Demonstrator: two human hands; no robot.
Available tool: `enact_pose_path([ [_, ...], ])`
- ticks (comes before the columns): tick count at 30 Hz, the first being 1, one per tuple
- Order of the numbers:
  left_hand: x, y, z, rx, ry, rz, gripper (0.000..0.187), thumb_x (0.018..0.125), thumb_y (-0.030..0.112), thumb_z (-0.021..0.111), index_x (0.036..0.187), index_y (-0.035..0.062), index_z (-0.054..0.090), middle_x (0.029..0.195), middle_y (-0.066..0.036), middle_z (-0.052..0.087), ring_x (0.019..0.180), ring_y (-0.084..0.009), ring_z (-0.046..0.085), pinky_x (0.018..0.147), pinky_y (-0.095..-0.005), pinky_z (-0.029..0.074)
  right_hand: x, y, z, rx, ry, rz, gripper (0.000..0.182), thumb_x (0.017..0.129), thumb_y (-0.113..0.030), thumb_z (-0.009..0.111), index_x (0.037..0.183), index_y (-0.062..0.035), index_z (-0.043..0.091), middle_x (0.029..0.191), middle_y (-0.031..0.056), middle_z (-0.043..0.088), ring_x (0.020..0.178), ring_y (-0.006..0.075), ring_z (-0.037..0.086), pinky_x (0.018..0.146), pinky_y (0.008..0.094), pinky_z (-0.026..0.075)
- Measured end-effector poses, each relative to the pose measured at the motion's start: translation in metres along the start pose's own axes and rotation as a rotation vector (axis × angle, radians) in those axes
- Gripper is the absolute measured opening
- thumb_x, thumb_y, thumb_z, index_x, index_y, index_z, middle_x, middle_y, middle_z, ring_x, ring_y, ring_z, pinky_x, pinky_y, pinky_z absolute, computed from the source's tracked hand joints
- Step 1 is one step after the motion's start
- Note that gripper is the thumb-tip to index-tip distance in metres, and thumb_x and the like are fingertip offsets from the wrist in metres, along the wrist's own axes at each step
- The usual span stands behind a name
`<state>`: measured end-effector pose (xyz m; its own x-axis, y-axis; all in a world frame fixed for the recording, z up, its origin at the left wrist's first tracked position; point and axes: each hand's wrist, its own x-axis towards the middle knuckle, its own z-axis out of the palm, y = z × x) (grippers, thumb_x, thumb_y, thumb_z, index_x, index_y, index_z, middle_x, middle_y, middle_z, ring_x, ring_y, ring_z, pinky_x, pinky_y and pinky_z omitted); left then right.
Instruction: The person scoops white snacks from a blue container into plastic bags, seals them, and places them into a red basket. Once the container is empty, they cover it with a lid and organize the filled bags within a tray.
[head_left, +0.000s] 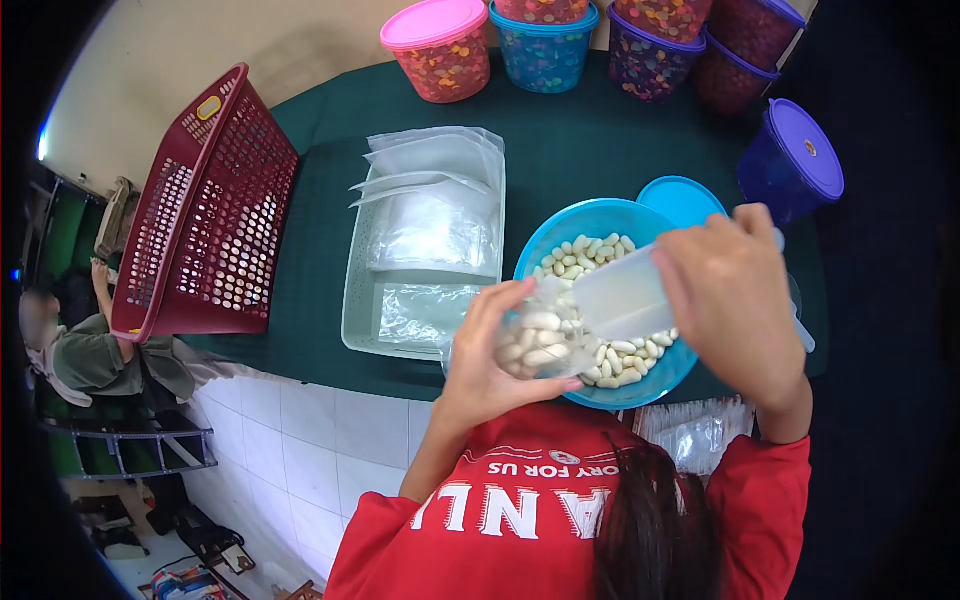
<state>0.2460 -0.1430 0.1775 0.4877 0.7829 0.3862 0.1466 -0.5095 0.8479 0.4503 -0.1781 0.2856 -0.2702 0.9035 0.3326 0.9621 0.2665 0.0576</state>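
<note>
My left hand point(490, 350) is wrapped around a clear plastic bag point(540, 345), which holds several white, bean-shaped pieces. My right hand point(730, 290) grips a translucent plastic scoop point(622, 293), tilted so that its end meets the bag's mouth. Both are a little blurred. Beneath them stands a blue bowl point(560, 215) with many more white bean-shaped pieces point(630, 360) in it. The scoop and my right hand hide part of the bowl.
Left of the bowl, a pale tray point(357, 300) holds stacked clear bags point(435, 220). A dark red basket point(215, 220) stands at the far left. Lidded tubs point(440, 60) line the back, and a purple-lidded tub point(795, 160) stands right. Another person point(90, 355) is at far left.
</note>
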Motion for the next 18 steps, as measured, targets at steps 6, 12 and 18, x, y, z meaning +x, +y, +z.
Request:
enact_pose_path([
  [6,-0.014,-0.02,-0.022,-0.812,0.076,-0.151,0.1,0.054,0.041,0.077,0.129,-0.0054,0.029,0.128,-0.023,0.037,0.115,-0.0291,0.042,0.099,-0.0376,0.03,-0.014,0.03,0.052,0.019,-0.088,0.156,0.015,0.077,-0.012,0.055,0.065,-0.0034,0.058,0.055,0.0096,0.054,0.061,0.0238,0.053,0.066,0.0367,0.033],
  [12,-0.007,-0.011,-0.021,-1.235,0.073,0.009,0.103,0.067,0.07,0.046,0.131,-0.0066,0.021,0.128,-0.033,0.029,0.117,-0.0358,0.039,0.1,-0.042,0.029,-0.035,0.026,0.102,0.247,-0.249,0.046,0.027,0.076,-0.017,0.058,0.099,-0.0031,0.057,0.106,0.0145,0.053,0.104,0.0285,0.046,0.092,0.0406,0.028],
  [18,-0.001,-0.006,-0.011,-1.538,-0.049,0.175,0.101,0.072,0.071,0.04,0.133,-0.0066,0.018,0.131,-0.031,0.026,0.121,-0.0367,0.032,0.099,-0.0473,0.025,-0.012,-0.025,0.061,0.874,-0.153,-0.085,0.036,0.077,-0.016,0.061,0.108,0.0,0.05,0.108,0.0129,0.053,0.105,0.0247,0.048,0.094,0.0362,0.031],
])
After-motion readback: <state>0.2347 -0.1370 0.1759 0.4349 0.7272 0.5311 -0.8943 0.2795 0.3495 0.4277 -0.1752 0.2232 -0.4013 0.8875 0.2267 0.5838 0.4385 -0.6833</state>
